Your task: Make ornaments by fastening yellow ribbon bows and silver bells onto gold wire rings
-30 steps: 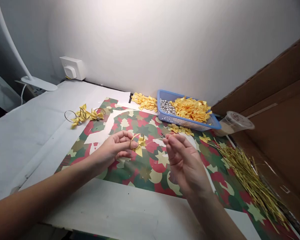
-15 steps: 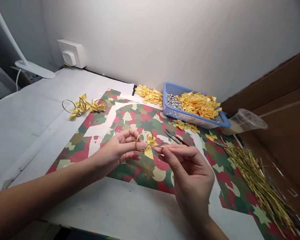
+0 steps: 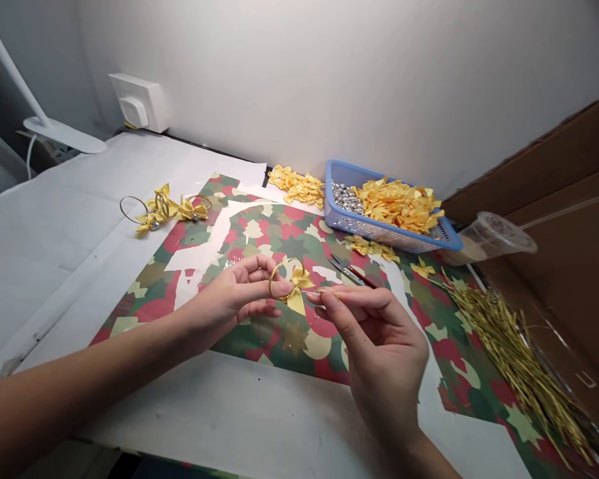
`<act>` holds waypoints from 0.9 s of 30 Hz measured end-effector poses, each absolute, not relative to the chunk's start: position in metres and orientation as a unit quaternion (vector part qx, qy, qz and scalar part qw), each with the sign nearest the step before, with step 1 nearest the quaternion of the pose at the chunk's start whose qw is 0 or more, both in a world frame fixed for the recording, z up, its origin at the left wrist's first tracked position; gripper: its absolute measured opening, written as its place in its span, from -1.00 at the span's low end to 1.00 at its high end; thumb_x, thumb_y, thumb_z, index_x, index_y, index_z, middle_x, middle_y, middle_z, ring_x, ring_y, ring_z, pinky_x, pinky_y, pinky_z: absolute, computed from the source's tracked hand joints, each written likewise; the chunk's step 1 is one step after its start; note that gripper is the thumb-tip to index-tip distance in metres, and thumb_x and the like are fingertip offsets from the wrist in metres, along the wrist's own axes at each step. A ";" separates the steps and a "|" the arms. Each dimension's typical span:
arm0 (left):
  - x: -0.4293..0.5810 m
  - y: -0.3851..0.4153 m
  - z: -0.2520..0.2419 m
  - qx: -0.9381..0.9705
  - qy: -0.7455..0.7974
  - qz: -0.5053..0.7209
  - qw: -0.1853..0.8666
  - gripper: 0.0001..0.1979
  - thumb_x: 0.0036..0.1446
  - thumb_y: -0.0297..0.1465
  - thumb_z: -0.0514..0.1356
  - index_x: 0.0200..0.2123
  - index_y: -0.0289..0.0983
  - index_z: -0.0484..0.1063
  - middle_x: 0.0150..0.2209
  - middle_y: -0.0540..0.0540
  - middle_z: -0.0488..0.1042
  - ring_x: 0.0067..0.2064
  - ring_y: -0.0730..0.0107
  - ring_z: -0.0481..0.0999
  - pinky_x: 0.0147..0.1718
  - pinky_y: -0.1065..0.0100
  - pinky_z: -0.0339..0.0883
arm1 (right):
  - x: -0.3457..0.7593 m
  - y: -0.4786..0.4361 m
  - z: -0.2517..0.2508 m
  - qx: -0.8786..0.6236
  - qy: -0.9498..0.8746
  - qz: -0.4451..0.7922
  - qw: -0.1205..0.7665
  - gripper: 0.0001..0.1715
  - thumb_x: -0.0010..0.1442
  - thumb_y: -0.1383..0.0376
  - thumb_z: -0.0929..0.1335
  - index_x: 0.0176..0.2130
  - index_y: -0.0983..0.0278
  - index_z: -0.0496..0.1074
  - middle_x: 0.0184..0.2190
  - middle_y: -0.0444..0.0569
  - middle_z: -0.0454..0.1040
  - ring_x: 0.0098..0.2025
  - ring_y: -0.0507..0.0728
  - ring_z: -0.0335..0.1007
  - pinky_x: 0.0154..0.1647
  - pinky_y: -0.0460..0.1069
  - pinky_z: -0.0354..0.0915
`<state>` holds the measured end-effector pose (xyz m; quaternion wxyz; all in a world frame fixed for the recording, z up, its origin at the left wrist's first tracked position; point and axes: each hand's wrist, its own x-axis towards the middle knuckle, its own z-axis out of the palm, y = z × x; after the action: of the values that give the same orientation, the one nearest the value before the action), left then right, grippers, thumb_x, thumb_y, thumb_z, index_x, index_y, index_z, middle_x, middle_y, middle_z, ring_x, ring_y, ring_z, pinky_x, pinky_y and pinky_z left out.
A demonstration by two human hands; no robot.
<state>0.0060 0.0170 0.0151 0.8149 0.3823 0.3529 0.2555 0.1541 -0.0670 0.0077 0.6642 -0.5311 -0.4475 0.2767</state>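
Between the thumb and fingers of my left hand (image 3: 247, 289) is a thin gold ring (image 3: 271, 276) with a yellow ribbon bow (image 3: 299, 276) on its right side. My right hand (image 3: 374, 326) is closed in a pinch just right of the bow. A thin, light strand (image 3: 309, 293) runs from the bow into that pinch; whether it is wire or thread I cannot tell. Both hands are above the patterned paper. At the left lie several gold rings with yellow bows (image 3: 162, 205), some with small silver bells.
A blue basket (image 3: 332, 216) holds yellow bows and silver bells. Loose yellow bows (image 3: 294, 185) lie beside it. Small scissors (image 3: 347, 269) rest behind my right hand. Gold wire strands (image 3: 509, 352) and a tipped plastic cup (image 3: 499, 236) are at right, near cardboard (image 3: 569, 186).
The view has shifted slightly. Both hands keep their grip on the ring with the bow and on the strand, with almost no movement.
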 end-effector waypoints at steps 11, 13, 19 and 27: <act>0.008 0.016 0.015 0.386 0.350 0.259 0.813 -0.77 -0.07 -0.42 0.36 -0.46 -0.25 0.32 -0.46 0.11 0.30 -0.47 0.63 0.33 -0.46 0.57 0.28 | 0.154 -0.065 0.007 -0.534 -0.446 0.275 0.663 -0.93 0.10 0.40 0.43 -0.39 0.24 0.47 -0.42 -0.13 0.57 -0.33 0.06 0.57 -0.28 -0.06 0.53; 0.008 0.016 0.016 0.386 0.358 0.259 0.810 -0.77 -0.07 -0.42 0.36 -0.46 -0.25 0.32 -0.46 0.11 0.31 -0.46 0.62 0.34 -0.46 0.56 0.28 | 0.155 -0.065 0.008 -0.539 -0.450 0.268 0.659 -0.94 0.09 0.39 0.43 -0.40 0.24 0.47 -0.43 -0.11 0.57 -0.33 0.09 0.57 -0.28 -0.02 0.54; 0.009 0.016 0.016 0.392 0.362 0.265 0.803 -0.75 -0.09 -0.41 0.38 -0.47 -0.26 0.32 -0.46 0.10 0.33 -0.46 0.61 0.35 -0.45 0.55 0.29 | 0.155 -0.066 0.010 -0.541 -0.459 0.252 0.659 -0.92 0.08 0.40 0.43 -0.41 0.24 0.46 -0.43 -0.12 0.56 -0.35 0.10 0.57 -0.33 -0.02 0.54; 0.008 0.017 0.016 0.387 0.352 0.269 0.808 -0.77 -0.07 -0.41 0.38 -0.47 -0.27 0.34 -0.46 0.11 0.32 -0.47 0.65 0.34 -0.47 0.61 0.32 | 0.155 -0.065 0.007 -0.525 -0.446 0.271 0.672 -0.89 0.10 0.43 0.43 -0.41 0.24 0.46 -0.42 -0.16 0.55 -0.32 0.02 0.56 -0.25 -0.11 0.52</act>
<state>0.0083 0.0166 0.0160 0.8083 0.3872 0.3523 0.2694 0.1545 -0.0648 0.0066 0.6724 -0.5253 -0.4457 0.2706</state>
